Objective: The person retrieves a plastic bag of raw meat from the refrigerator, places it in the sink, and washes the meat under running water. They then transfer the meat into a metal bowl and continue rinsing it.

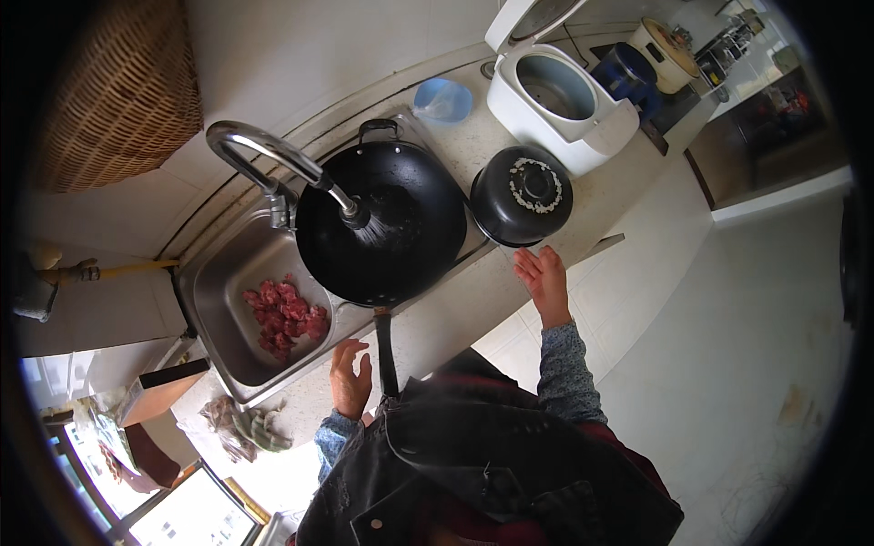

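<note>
A black wok [423, 225] rests over the right part of the sink, its long handle towards my body, and water sprays into it from the curved chrome faucet [263, 147]. Near that handle, on its left, my left hand [350, 382] is held with fingers apart and nothing in it. My right hand [544, 280], also without anything in it, is just in front of an upturned dark inner pot [519, 194] with whitish bits on its base. Chunks of raw red meat [283, 317] lie in the left basin of the stainless-steel sink [225, 300].
An open white rice cooker [560, 102] stands behind the pot, with a blue translucent bowl [442, 100] to its left. Farther right are a blue container [625, 72] and a cream pot [662, 54]. A wicker basket [130, 102] is at upper left; plastic bags [239, 426] lie left of me.
</note>
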Demonstrator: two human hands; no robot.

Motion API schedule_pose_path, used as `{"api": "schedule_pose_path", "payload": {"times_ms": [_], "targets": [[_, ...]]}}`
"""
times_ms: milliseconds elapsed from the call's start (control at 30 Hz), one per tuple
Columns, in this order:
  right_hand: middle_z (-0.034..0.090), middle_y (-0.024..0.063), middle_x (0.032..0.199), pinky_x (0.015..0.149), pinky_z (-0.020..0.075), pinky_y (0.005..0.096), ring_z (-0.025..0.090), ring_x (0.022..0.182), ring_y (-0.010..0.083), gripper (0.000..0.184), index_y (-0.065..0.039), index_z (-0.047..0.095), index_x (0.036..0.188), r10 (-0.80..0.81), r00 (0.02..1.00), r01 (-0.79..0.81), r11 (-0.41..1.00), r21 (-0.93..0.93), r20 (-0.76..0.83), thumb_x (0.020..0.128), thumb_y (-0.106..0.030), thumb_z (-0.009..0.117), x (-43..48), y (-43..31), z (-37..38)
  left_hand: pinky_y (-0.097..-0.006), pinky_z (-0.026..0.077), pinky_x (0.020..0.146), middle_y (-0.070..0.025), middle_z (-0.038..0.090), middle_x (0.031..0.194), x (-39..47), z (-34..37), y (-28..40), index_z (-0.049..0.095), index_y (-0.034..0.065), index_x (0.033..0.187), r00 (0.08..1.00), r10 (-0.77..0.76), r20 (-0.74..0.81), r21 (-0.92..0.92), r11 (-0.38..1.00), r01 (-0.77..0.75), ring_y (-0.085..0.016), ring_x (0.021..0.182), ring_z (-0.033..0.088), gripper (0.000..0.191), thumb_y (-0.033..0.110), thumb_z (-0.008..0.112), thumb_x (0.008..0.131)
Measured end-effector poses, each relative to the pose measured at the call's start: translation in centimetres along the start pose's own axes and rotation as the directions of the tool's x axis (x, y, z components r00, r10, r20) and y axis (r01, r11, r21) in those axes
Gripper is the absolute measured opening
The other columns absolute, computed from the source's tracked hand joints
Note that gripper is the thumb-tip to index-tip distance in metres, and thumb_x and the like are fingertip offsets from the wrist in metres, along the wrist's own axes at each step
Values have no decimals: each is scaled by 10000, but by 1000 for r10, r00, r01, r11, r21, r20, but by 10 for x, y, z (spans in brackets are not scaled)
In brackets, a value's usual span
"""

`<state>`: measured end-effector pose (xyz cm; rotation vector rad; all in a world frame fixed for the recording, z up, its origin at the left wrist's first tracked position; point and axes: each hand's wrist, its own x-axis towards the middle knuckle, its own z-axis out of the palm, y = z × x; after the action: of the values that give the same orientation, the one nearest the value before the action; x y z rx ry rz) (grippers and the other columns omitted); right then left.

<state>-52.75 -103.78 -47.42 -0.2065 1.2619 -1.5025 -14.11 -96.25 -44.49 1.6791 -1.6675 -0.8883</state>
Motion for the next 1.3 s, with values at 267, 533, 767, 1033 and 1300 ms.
{"api": "schedule_pose_path", "payload": {"times_ms": [267, 533, 767, 1033, 1300], "targets": [[548, 227, 1157, 925, 486, 397, 604, 1044, 301, 503, -28, 290, 1339, -175, 978, 173, 985, -24, -110, 923, -187, 525, 31, -13, -15, -359, 516, 756, -154, 610, 1009, -20, 23, 18, 599, 46, 1055, 980, -195, -25, -18, 981, 195, -297, 900, 623, 259, 53, 637, 799], [641, 88, 894, 666, 511, 279, 621, 753, 156, 179, -66, 555, 1086, -12, 946, 115, 947, -301, 324, 941, -162, 510, -39, 39, 69, -360, 523, 756, -148, 636, 980, -13, 26, -1, 528, 46, 1183, 976, -214, 37, -140, 966, 217, -276, 884, 635, 421, 135, 664, 796], [653, 92, 949, 699, 506, 249, 642, 803, 142, 167, -23, 566, 1058, 172, 730, 357, 730, -583, 662, 982, -121, 454, -55, 62, 141, -382, 513, 772, -135, 640, 981, -40, 16, -15, 547, 73, 1154, 956, -273, 102, -105, 953, 284, -282, 892, 629, 417, 195, 691, 783], [649, 82, 968, 765, 513, 248, 638, 848, 139, 143, -1, 590, 1021, 318, 594, 433, 648, -627, 739, 963, -78, 483, -75, 107, 166, -377, 518, 764, -166, 639, 997, -75, 5, -35, 607, 33, 1033, 947, -319, -29, -228, 925, 304, -309, 891, 640, 243, 120, 657, 812], [656, 95, 980, 767, 512, 250, 641, 851, 148, 157, 15, 583, 1050, 406, 556, 473, 563, -678, 725, 956, -75, 495, -88, 110, 176, -361, 527, 747, -157, 641, 986, -89, 3, -41, 612, 28, 1024, 940, -331, -80, -244, 921, 303, -284, 859, 652, 211, 87, 632, 822]]}}
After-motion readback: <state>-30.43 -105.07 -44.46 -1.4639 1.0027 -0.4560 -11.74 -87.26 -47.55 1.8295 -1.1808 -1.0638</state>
